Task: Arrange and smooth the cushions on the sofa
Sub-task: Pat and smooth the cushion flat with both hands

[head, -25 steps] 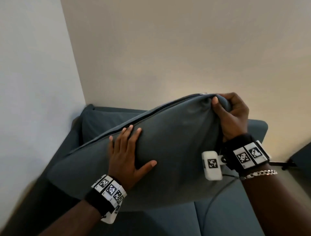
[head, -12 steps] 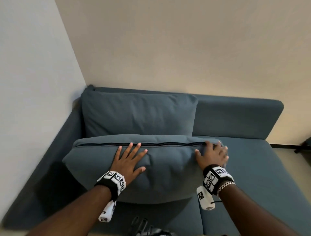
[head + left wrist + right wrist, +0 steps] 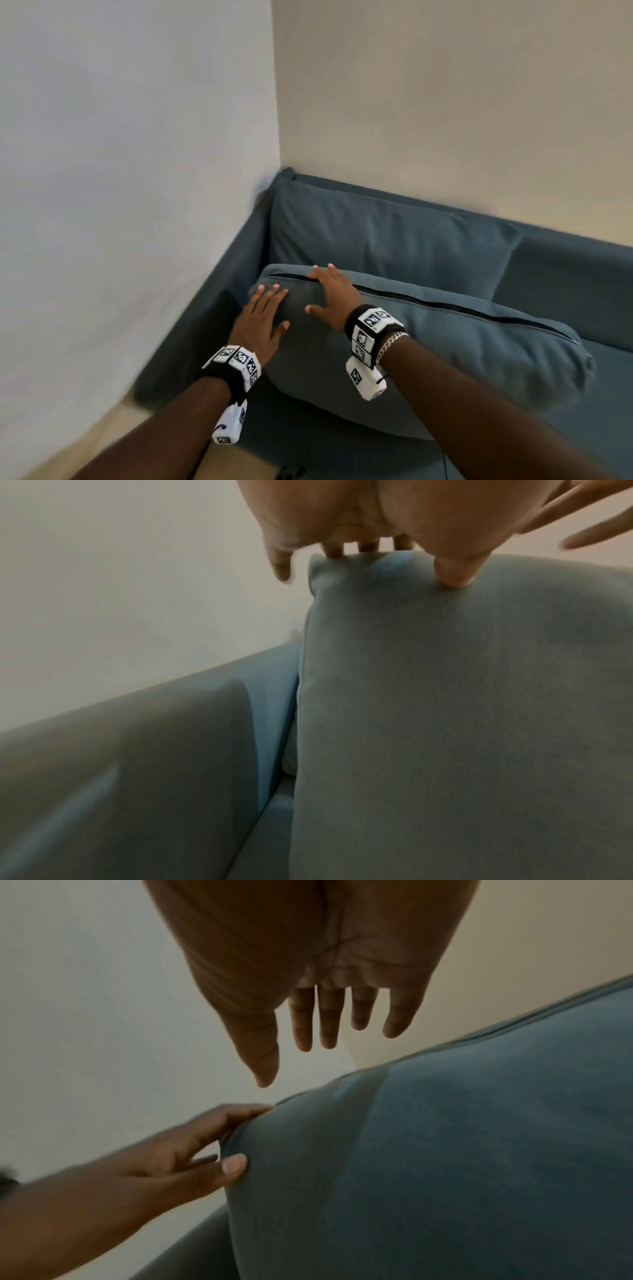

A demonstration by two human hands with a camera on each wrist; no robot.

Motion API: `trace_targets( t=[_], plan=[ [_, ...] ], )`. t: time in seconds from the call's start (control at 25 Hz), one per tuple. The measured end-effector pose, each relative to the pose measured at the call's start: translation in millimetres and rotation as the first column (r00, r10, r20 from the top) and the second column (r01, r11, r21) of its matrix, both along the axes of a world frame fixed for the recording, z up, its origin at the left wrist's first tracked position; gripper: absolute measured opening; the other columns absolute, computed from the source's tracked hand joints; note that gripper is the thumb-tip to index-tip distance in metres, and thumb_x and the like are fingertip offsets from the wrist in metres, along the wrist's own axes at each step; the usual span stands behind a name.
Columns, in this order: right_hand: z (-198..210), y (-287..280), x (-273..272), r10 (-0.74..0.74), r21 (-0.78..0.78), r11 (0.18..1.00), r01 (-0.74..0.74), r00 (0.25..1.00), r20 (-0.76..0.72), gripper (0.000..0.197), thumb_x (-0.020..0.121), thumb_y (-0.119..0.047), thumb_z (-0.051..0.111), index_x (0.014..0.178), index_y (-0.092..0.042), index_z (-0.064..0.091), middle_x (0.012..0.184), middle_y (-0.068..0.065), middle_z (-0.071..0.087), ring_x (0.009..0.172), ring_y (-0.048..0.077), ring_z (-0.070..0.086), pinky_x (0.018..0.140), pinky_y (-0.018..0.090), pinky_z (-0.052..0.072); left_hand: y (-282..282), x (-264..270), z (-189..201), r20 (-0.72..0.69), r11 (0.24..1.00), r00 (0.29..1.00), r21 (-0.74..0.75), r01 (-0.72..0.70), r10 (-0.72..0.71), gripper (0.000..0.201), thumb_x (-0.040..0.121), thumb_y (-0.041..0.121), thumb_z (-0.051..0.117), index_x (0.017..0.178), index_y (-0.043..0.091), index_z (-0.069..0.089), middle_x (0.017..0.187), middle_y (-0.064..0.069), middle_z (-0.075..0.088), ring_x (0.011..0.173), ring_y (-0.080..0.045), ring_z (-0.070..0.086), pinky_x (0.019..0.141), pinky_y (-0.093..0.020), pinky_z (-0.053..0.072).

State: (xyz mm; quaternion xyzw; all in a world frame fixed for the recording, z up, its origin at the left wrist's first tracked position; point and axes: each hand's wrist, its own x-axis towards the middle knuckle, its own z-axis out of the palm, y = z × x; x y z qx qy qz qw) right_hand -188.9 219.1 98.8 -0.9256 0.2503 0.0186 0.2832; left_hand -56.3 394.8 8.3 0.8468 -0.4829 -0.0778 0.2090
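Note:
A blue-grey cushion (image 3: 445,349) with a dark zip along its top edge lies on the sofa (image 3: 565,274) seat. Behind it a second cushion (image 3: 376,233) leans against the backrest. My left hand (image 3: 263,315) lies flat on the front cushion's left end, fingers straight; its fingers (image 3: 453,572) touch the cushion (image 3: 462,710). My right hand (image 3: 330,294) is spread over the top left part near the zip. In the right wrist view its fingers (image 3: 329,1020) hang straight just above the cushion (image 3: 445,1164), and my left hand (image 3: 205,1148) touches the corner.
The sofa fills a corner between a pale left wall (image 3: 137,171) and a beige back wall (image 3: 445,102). Its left armrest (image 3: 219,308) runs along the left wall. Bare seat (image 3: 599,394) and backrest show to the right of the cushions.
The front cushion came down from mid-air onto the seat. My right hand let go of its right corner and moved left, beside my left hand at the left end.

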Motion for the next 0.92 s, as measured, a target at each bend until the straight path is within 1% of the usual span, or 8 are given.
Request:
trace_targets(
  t=[0.08, 0.16, 0.28, 0.52, 0.64, 0.76, 0.84, 0.92],
  plan=[
    [-9, 14, 30, 0.020, -0.122, 0.992, -0.041, 0.985, -0.170, 0.083, 0.088, -0.055, 0.070, 0.157, -0.033, 0.029, 0.165, -0.006, 0.032, 0.153, 0.023, 0.027, 0.119, 0.056, 0.030, 9, 0, 2, -0.164, 0.993, 0.986, -0.121, -0.014, -0.006, 0.072, 0.097, 0.022, 0.061, 0.159, 0.030, 0.027, 0.167, 0.000, 0.029, 0.157, -0.020, 0.018, 0.125, -0.046, 0.028],
    [-19, 26, 45, -0.011, -0.255, 0.965, -0.060, 0.963, -0.270, 0.065, 0.090, -0.061, 0.063, 0.147, -0.037, 0.042, 0.151, -0.006, 0.050, 0.142, 0.025, 0.039, 0.110, 0.056, 0.032, 20, -2, 0, -0.201, 0.975, 0.978, -0.201, -0.091, 0.050, 0.077, 0.094, 0.014, 0.066, 0.159, 0.026, 0.027, 0.165, -0.005, 0.030, 0.152, -0.021, 0.027, 0.125, -0.035, 0.025],
    [-19, 33, 44, -0.097, -0.292, 0.955, 0.054, 0.986, -0.135, 0.023, 0.099, -0.048, 0.057, 0.113, -0.031, 0.064, 0.119, 0.000, 0.065, 0.123, 0.025, 0.052, 0.102, 0.048, 0.033, 35, -2, -4, -0.124, 0.966, 0.989, -0.236, -0.110, 0.083, 0.076, 0.094, 0.029, 0.067, 0.158, 0.020, 0.028, 0.163, -0.005, 0.028, 0.149, -0.024, 0.032, 0.119, -0.035, 0.031],
    [53, -1, -11, -0.226, -0.216, 0.933, 0.287, 0.936, 0.270, 0.020, 0.093, -0.044, 0.068, 0.092, -0.025, 0.072, 0.093, 0.002, 0.070, 0.103, 0.031, 0.063, 0.091, 0.047, 0.048, 11, -1, 32, -0.281, 0.900, 0.949, -0.362, -0.241, 0.141, 0.076, 0.094, 0.061, 0.039, 0.154, 0.014, 0.036, 0.157, -0.006, 0.041, 0.142, -0.026, 0.044, 0.114, -0.048, 0.041],
    [114, -29, -52, -0.347, -0.040, 0.904, 0.425, 0.786, 0.511, 0.011, 0.088, -0.036, 0.076, 0.084, -0.026, 0.074, 0.077, -0.002, 0.069, 0.078, 0.019, 0.066, 0.078, 0.043, 0.056, -11, -17, 69, -0.255, 0.861, 0.966, -0.483, -0.160, 0.036, 0.074, 0.096, 0.060, 0.039, 0.156, 0.018, 0.034, 0.159, -0.002, 0.040, 0.143, -0.022, 0.043, 0.116, -0.048, 0.039],
    [182, -43, -103, -0.337, 0.089, 0.898, 0.432, 0.543, 0.769, 0.009, 0.088, -0.018, 0.077, 0.081, -0.020, 0.072, 0.070, -0.010, 0.065, 0.064, -0.004, 0.055, 0.066, 0.019, 0.048, -25, -41, 125, -0.026, 0.792, 0.997, -0.609, 0.042, -0.073, 0.076, 0.100, 0.059, 0.040, 0.162, 0.020, 0.021, 0.167, -0.004, 0.030, 0.151, -0.026, 0.034, 0.122, -0.048, 0.030],
    [209, -47, -125, -0.327, 0.177, 0.910, 0.376, 0.387, 0.862, 0.011, 0.089, -0.013, 0.075, 0.080, -0.018, 0.070, 0.070, -0.013, 0.062, 0.064, -0.006, 0.053, 0.066, 0.014, 0.043, -26, -42, 172, 0.176, 0.769, 0.984, -0.630, 0.111, 0.002, 0.074, 0.101, 0.062, 0.034, 0.164, 0.026, 0.017, 0.168, -0.006, 0.028, 0.154, -0.029, 0.029, 0.122, -0.056, 0.026],
    [218, -59, -155, -0.354, 0.256, 0.908, 0.332, 0.283, 0.891, 0.015, 0.091, -0.021, 0.074, 0.078, -0.027, 0.071, 0.070, -0.010, 0.061, 0.068, 0.006, 0.053, 0.068, 0.024, 0.044, -34, -52, 224, 0.287, 0.775, 0.957, -0.612, 0.161, 0.028, 0.073, 0.100, 0.064, 0.034, 0.162, 0.029, 0.023, 0.165, -0.004, 0.033, 0.151, -0.028, 0.034, 0.119, -0.058, 0.026]
  ],
)
